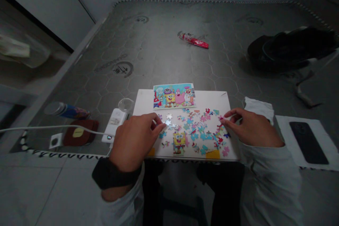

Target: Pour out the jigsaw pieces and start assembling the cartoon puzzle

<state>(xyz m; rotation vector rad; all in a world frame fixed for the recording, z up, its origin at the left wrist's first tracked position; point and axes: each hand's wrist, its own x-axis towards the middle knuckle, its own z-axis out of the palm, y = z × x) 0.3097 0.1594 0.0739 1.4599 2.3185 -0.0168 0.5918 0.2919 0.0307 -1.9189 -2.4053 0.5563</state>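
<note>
Many small jigsaw puzzle pieces (202, 128) lie scattered over a white board (143, 102). At the board's left, my left hand (139, 136) has thumb and forefinger closed together, its fingertips beside a pale puzzle piece (167, 122); what they hold, if anything, is hidden. My right hand (249, 125) pinches a pink puzzle piece (221, 118) near the board's right edge. A joined yellow cartoon figure (179, 141) sits near the front edge. Behind the pieces lies a cartoon reference picture (173, 96), flat on the board's far side.
Left of the board are a white power bank (114, 124) with a cable, a clear round lid (126, 104), a brown case (81, 133) and a can (69, 110). To the right lie a white tissue (259, 108) and a dark phone (308, 142). A red wrapper (194, 40) and black bag (288, 49) are farther back.
</note>
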